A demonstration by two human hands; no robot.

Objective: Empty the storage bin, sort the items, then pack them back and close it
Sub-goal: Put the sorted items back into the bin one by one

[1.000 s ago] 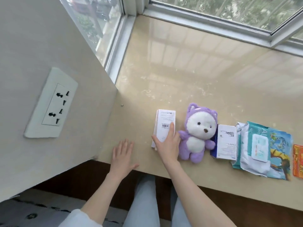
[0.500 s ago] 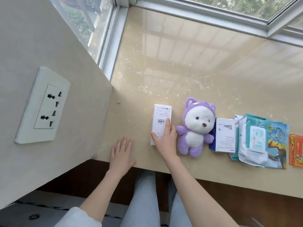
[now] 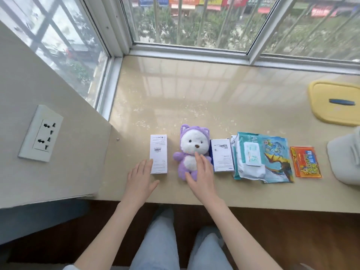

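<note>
Along the front of the beige sill (image 3: 194, 98) lies a row of items: a tall white box (image 3: 158, 151), a purple-and-white plush bear (image 3: 191, 147), a white-and-blue box (image 3: 222, 154), teal wipes packs (image 3: 253, 156) on a picture pouch, and an orange sachet (image 3: 304, 161). My left hand (image 3: 141, 180) lies flat beside the white box, fingertips at its lower left edge. Over the bear's belly my right hand (image 3: 201, 172) spreads its straight fingers. The yellow lid (image 3: 335, 102) lies at the far right, and the pale bin (image 3: 344, 154) shows at the right edge.
A wall with a power socket (image 3: 41, 133) juts in on the left. Window frames (image 3: 187, 49) border the sill at the back and left. The sill's front edge runs just above my knees (image 3: 161, 240).
My right hand let go of the white box and moved right onto the plush bear. The left hand slid right to the box's edge. The view tilted up, revealing the lid and bin.
</note>
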